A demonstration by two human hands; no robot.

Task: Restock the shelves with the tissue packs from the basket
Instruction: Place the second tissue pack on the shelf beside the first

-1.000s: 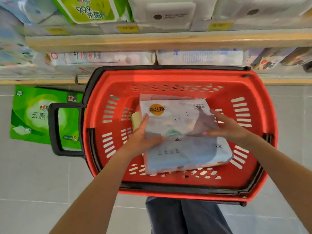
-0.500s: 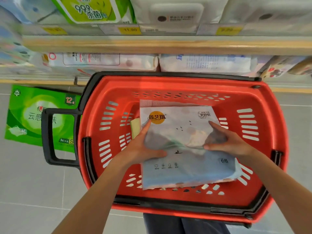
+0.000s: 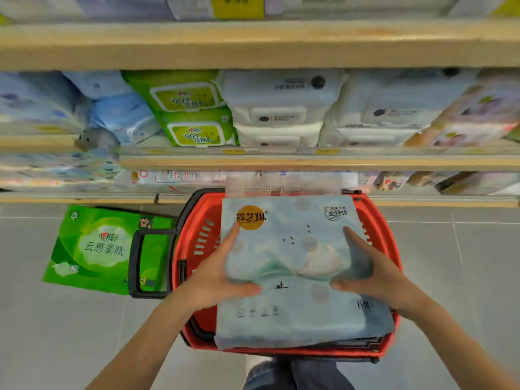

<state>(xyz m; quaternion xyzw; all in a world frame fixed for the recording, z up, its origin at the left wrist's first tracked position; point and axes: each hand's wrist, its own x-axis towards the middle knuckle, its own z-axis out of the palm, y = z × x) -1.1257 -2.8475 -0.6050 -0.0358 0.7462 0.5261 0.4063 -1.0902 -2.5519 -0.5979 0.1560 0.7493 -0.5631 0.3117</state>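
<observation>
Pale blue plastic film wraps 1 tissue pack (image 3: 292, 266), held flat above the red basket (image 3: 197, 249) with its printed face up. Long axis runs away from the person toward the shelves (image 3: 281, 161); the clear header strip at its far end points at the lowest shelf. Print on the face: an orange disc with Chinese characters at far left, "更舒软" at far right, "6包" at near right, a row of 4 small icons at near left, plus a small boat, birds and mountains.

Left hand (image 3: 213, 280) clasps the left edge, thumb pressed on top, index finger stretched toward the orange disc. Right hand (image 3: 377, 274) clasps the right edge likewise, thumb on top. Fingers beneath the pack are hidden.

Basket sits on the grey floor (image 3: 56, 333), its black handle (image 3: 140, 266) out to the left, over 1 green pack (image 3: 95, 249) marked "云感柔肤" and "12". On the middle shelf, 2 green wipe packs (image 3: 194, 116) read "999", stacked beside white packs (image 3: 278, 114). Other labels are too blurred to read.
</observation>
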